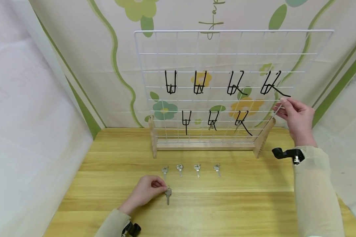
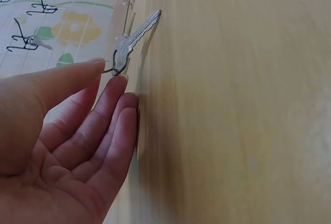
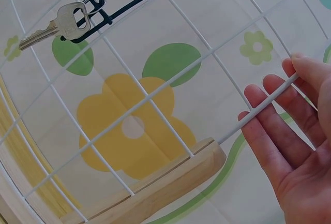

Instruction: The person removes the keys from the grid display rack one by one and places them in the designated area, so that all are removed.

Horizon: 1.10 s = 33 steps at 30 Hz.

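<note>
My left hand [image 1: 146,191] pinches the small ring of a silver key [image 1: 168,195] between thumb and fingertips, low over the wooden table. In the left wrist view the key [image 2: 135,42] points up and away from the fingers. At the right side of a white wire grid rack [image 1: 233,30], my right hand [image 1: 299,117] holds the edge wire with thumb and fingers. Black hooks [image 1: 186,122] hang on the grid in two rows. From one lower hook a key [image 3: 71,23] dangles by its ring, seen in the right wrist view; another key [image 1: 211,125] hangs on the hook beside it.
Several loose keys [image 1: 197,170] lie in a row on the table [image 1: 225,210] before the rack. Wooden feet [image 1: 264,138] and a wooden bar [image 1: 206,145] support the grid. Behind it hangs a flowered cloth [image 1: 86,59], with more cloth on both sides.
</note>
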Tool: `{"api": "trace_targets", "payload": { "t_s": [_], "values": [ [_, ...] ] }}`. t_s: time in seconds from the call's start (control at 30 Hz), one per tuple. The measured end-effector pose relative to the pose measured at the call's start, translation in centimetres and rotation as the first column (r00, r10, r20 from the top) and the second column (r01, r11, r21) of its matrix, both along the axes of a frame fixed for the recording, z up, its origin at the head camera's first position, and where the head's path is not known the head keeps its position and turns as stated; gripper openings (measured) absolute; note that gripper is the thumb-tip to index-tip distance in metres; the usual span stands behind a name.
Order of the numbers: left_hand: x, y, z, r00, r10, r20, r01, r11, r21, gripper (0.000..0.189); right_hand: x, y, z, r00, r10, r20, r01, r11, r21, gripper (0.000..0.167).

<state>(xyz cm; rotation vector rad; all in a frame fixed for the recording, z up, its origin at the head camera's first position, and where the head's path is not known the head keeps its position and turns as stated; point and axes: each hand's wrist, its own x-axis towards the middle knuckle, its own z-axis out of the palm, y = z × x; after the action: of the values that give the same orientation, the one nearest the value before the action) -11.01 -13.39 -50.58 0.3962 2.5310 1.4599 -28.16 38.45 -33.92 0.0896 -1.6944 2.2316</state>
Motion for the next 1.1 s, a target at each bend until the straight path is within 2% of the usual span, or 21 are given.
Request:
{"api": "trace_targets", "payload": {
  "t_s": [0.6, 0.83, 1.0, 1.1],
  "values": [
    [-0.3, 0.7, 0.0, 1.0, -0.008, 0.0, 0.008, 0.998, -0.06, 0.009, 0.0, -0.1, 0.0, 1.0, 0.0, -0.012, 0.0, 1.0, 0.001, 0.035],
    [-0.5, 0.8, 0.2, 1.0, 0.009, 0.027, -0.007, 0.998, -0.067, 0.008, 0.0, 0.0, 0.0, 1.0, -0.004, -0.01, 0.004, 1.0, 0.006, 0.035],
    [-0.7, 0.7, 0.8, 0.999, 0.022, 0.028, -0.02, 0.998, -0.055, 0.012, -0.1, 0.1, -0.1, 1.0, -0.006, -0.024, 0.006, 1.0, -0.004, 0.034],
    [-1.2, 0.8, 1.8, 1.0, 0.03, 0.007, -0.03, 0.999, -0.022, 0.021, -0.2, 0.1, -0.1, 1.0, -0.005, -0.024, 0.005, 1.0, -0.001, 0.033]
  ]
}}
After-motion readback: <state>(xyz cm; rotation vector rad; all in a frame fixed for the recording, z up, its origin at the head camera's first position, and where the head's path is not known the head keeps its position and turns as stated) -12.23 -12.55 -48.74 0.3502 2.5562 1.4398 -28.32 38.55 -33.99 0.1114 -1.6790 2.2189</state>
